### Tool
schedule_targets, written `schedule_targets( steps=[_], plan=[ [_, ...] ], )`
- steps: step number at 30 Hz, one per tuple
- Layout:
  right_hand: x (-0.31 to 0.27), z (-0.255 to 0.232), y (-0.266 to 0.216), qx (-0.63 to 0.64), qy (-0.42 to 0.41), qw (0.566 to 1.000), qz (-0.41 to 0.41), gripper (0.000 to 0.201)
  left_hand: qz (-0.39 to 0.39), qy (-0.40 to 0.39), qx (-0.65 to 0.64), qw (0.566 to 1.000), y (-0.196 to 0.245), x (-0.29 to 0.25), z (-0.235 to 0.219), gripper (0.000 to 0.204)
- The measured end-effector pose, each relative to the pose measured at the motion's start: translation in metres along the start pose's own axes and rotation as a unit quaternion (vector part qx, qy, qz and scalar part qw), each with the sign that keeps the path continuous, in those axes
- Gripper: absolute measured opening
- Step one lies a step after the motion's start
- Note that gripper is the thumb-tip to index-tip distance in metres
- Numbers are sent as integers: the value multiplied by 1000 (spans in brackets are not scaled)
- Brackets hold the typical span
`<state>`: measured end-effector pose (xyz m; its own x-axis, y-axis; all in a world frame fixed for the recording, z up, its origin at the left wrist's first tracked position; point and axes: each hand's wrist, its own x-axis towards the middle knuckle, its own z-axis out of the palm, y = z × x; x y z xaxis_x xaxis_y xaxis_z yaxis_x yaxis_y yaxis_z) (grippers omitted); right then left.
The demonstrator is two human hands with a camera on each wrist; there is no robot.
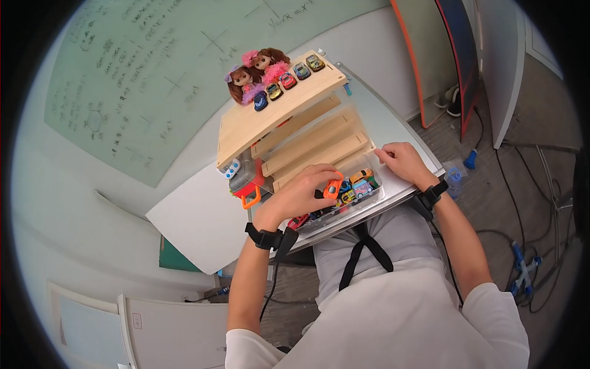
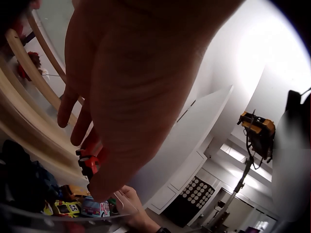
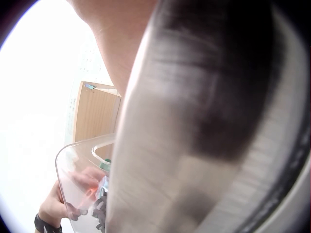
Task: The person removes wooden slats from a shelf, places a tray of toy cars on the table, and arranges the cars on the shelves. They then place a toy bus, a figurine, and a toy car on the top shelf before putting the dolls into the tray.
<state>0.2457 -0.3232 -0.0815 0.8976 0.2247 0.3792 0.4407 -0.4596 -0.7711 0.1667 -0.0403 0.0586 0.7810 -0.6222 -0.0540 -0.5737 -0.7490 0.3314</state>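
Observation:
My left hand [image 1: 307, 192] pinches an orange toy car [image 1: 332, 188] between thumb and fingers, over a clear plastic bin [image 1: 382, 198]. In the left wrist view that car [image 2: 90, 158] shows its black wheels beside the thumb. Inside the bin lie several toy cars, among them a pink-and-blue van [image 1: 362, 188], a yellow-orange car [image 1: 361, 175] and a red car [image 1: 298, 221]. My right hand [image 1: 402, 161] is at the bin's far right corner, fingers bent; I cannot tell whether they grip the rim.
Behind the bin stands a wooden tiered shelf [image 1: 236, 136]. Its top board carries two dolls [image 1: 244, 83] and a row of several toy cars [image 1: 287, 80]. A grey-and-red case with an orange handle [image 1: 251, 200] stands left of the shelf, by a white sheet [image 1: 196, 221].

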Motion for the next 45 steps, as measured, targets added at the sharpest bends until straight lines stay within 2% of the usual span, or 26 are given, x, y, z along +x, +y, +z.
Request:
schedule_targets(
  steps=[2,6,8,9,11,12,14,15,17,18,20,21,22,24,25,26,28,30,32,33,37,39,43,45],
  plan=[
    [-1,2,1,3,5,1000,-12,42,51,-25,-4,998,-7,2,8,53],
    [2,1,1,-3,-7,1000,1,43,61,-35,-22,997,-7,0,5,53],
    [1,0,1,-6,-7,1000,2,43,51,15,-36,998,-1,-4,-7,48],
    [1,0,1,-4,-6,1000,1,43,52,15,-35,998,4,-5,-15,48],
    [1,-1,-1,-2,-6,1000,0,43,22,75,-59,995,12,-5,-34,39],
    [1,-1,-1,-3,-8,1000,0,43,22,76,-58,995,15,-5,-44,39],
    [1,-1,0,-5,-11,1000,-1,43,-38,153,-125,980,17,-5,-60,31],
    [1,0,0,-11,-9,1000,-1,43,-39,155,-125,979,12,-4,-65,31],
    [1,1,-1,-18,-11,1000,-5,43,-37,294,-206,932,3,0,-76,29],
    [0,1,-1,-9,-7,1000,0,43,-39,302,-206,930,-1,5,-82,29],
    [2,0,-2,-8,-8,1000,-8,43,18,432,-33,901,-9,14,-99,27],
    [1,0,-3,-11,-9,1000,-1,43,4,424,-12,906,-18,16,-107,36],
    [1,-1,-6,-14,-8,1000,8,43,2,434,-12,901,-31,20,-110,36],
    [1,-3,-10,-14,-21,1000,14,43,-4,426,108,898,-52,26,-114,48],
    [0,-2,-8,-15,-15,1000,10,42,-27,384,97,918,-60,25,-117,58],
    [0,-2,-7,-16,-10,1000,4,42,-31,392,97,915,-67,23,-116,58],
    [1,-2,-9,-14,-13,1000,-3,41,-102,296,-14,950,-72,21,-118,57],
    [1,-2,-11,-7,-13,1000,21,40,-92,307,-13,947,-69,15,-117,54],
    [1,-1,-11,-8,-14,1000,15,40,-57,327,120,936,-60,7,-118,49],
    [1,-2,-12,-9,-16,1000,21,40,-59,331,99,937,-49,5,-119,45],
    [1,-1,-12,-15,-15,999,25,40,-52,345,46,936,-50,4,-116,43],
    [1,-1,-12,-17,-14,1000,21,40,-105,316,-12,943,-46,3,-119,42],
    [1,0,-9,-17,-8,1000,8,39,-108,316,-14,943,-38,2,-118,44],
    [1,-1,-10,-11,-7,1000,8,39,-51,357,15,933,-28,0,-112,40]
  ],
)
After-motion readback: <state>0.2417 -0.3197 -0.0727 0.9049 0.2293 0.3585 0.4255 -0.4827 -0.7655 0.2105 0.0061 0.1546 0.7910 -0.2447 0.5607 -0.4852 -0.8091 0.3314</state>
